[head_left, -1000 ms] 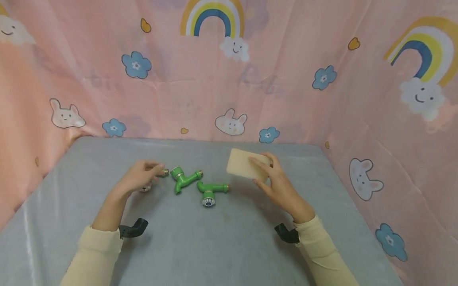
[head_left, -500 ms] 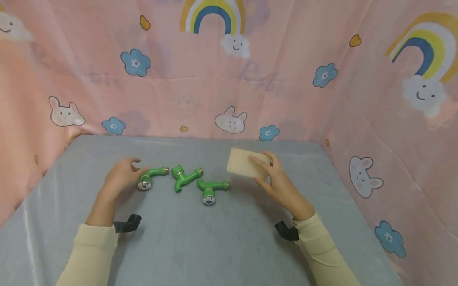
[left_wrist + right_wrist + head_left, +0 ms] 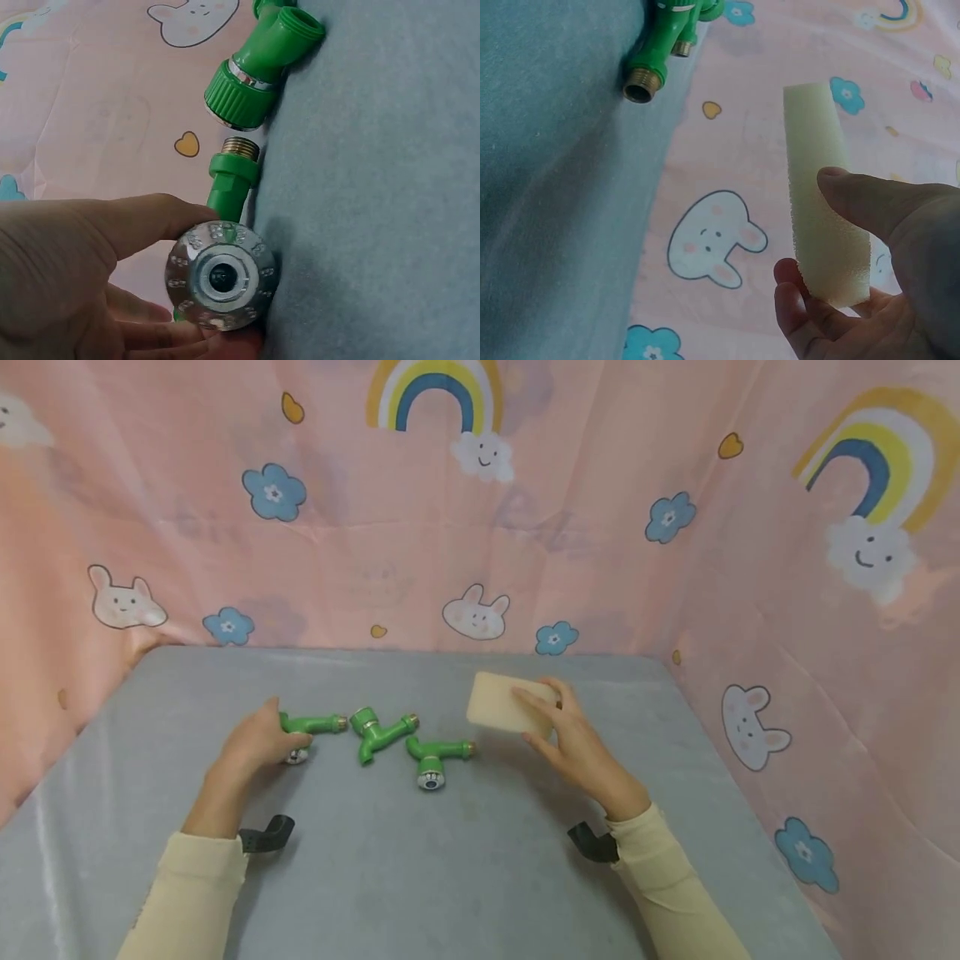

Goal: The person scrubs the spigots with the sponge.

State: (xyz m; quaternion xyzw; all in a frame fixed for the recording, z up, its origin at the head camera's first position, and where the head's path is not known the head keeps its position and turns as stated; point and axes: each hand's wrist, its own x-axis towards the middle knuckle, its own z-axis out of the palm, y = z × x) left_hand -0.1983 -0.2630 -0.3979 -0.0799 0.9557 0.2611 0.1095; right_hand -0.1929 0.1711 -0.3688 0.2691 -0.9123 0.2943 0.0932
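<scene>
Three glossy green plastic taps; our left hand [image 3: 255,745] grips the leftmost tap [image 3: 309,727], our right hand [image 3: 577,745] pinches a porous cream sponge [image 3: 498,703].

Head view looks down over the table [image 3: 450,877]; wrist views sit close, probably sharing the green taps [image 3: 244,79].

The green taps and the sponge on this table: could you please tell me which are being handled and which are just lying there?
In hand:
- leftmost green tap, gripped by the left hand
- sponge, held off the table by the right hand

Lying about:
- middle green tap
- right green tap
</scene>
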